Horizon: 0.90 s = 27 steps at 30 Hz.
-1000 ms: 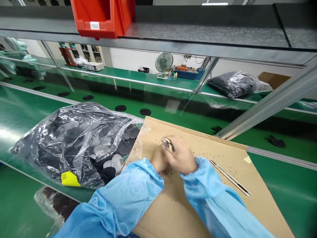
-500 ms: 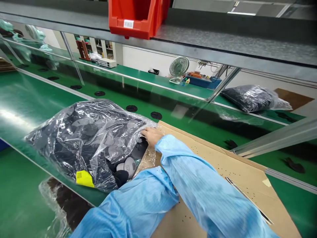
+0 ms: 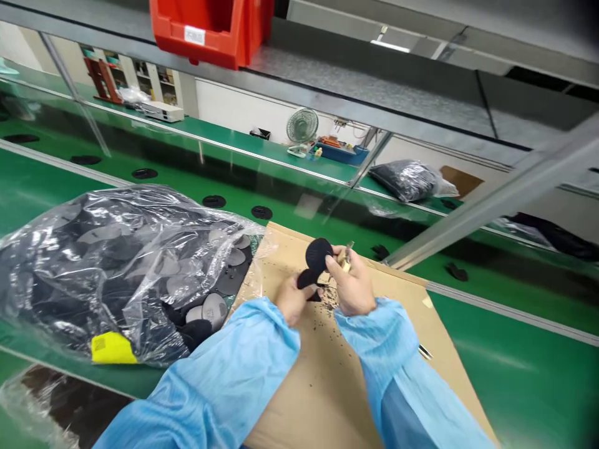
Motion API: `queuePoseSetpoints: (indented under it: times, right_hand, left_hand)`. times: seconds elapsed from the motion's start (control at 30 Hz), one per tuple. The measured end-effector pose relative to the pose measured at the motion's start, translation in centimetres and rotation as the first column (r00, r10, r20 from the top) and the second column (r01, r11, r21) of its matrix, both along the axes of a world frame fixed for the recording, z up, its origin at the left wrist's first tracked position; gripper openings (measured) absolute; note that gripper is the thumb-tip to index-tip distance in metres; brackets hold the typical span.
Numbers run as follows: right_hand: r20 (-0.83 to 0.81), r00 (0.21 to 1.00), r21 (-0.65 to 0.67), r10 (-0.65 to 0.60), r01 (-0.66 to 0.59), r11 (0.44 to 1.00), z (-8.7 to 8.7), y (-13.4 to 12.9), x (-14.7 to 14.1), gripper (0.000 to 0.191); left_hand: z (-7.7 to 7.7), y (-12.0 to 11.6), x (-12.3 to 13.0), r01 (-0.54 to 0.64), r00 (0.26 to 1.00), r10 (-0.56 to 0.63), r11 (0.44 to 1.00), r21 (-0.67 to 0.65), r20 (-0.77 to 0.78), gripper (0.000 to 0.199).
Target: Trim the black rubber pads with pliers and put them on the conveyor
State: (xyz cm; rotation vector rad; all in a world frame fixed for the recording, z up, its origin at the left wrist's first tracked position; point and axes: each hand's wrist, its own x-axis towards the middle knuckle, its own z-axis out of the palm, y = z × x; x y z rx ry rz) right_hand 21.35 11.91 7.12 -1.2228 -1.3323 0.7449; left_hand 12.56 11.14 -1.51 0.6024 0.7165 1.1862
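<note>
My left hand (image 3: 290, 300) is closed on a dark, flat, rounded pad (image 3: 307, 279) over the brown cardboard (image 3: 309, 405). Opposite it, my right hand (image 3: 355, 287) is closed round a small tool (image 3: 347, 257) with a yellowish body and a pointed tip; its exact kind is unclear. The right thumb touches a black round pad (image 3: 319, 254), which overlaps the left-hand one; whether they are joined I cannot tell. Tiny black bits (image 3: 327, 299) lie scattered under both hands. To the left, a clear plastic bag (image 3: 131, 249) full of black and grey pads has its mouth towards the cardboard.
Tweezers-like metal tips (image 3: 425, 352) show beside my right sleeve. Black discs (image 3: 214, 201) lie in a row on the green bench behind. Overhead runs a grey shelf (image 3: 374, 87) with a red bin (image 3: 206, 37). A slanted metal post (image 3: 449, 218) stands at the right.
My hands have left the bag's mouth and moved right, over the cardboard, now with black pads and a small yellowish tool. The view has turned to the right.
</note>
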Motion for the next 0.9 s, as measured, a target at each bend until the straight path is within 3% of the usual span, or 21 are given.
queuePoseSetpoints:
  times: [0.07, 0.13, 0.3, 0.5, 0.63, 0.9]
  right_hand:
    - [-0.108, 0.988, 0.006, -0.111, 0.112, 0.994, -1.3, -1.8, 2.4, 0.029]
    - [-0.158, 0.976, -0.005, -0.147, 0.148, 0.989, -3.2, -3.2, 4.0, 0.032]
    - [-0.147, 0.976, -0.032, -0.162, 0.159, 0.987, -7.1, -4.7, 4.5, 0.028]
    - [-0.014, 0.995, -0.001, -0.1, 0.1, 0.995, -7.1, -5.6, 4.3, 0.02]
    - [0.023, 0.991, 0.001, -0.129, 0.129, 0.992, -7.3, -5.9, 4.7, 0.023]
    - [-0.175, 0.982, -0.09, -0.07, 0.055, 0.994, -6.8, -6.0, 5.0, 0.033]
  left_hand:
    - [0.1, 0.0, 0.1, 0.033, 0.999, -0.031, 0.998, -0.058, 0.044, 0.038]
    - [0.2, -0.1, 0.2, 0.052, 0.996, -0.045, 0.995, -0.084, 0.078, 0.04]
    - [0.3, -0.9, 0.1, 0.123, 0.989, -0.123, 0.992, 0.0, 0.08, 0.046]
    - [0.3, -1.2, 0.0, 0.076, 0.997, -0.077, 0.993, 0.09, 0.006, 0.044]
    - [0.2, -1.4, 0.2, 0.08, 0.997, -0.079, 0.991, 0.11, -0.014, 0.042]
    - [0.9, -2.2, 0.3, 0.163, 0.987, -0.161, 0.981, 0.109, -0.025, 0.039]
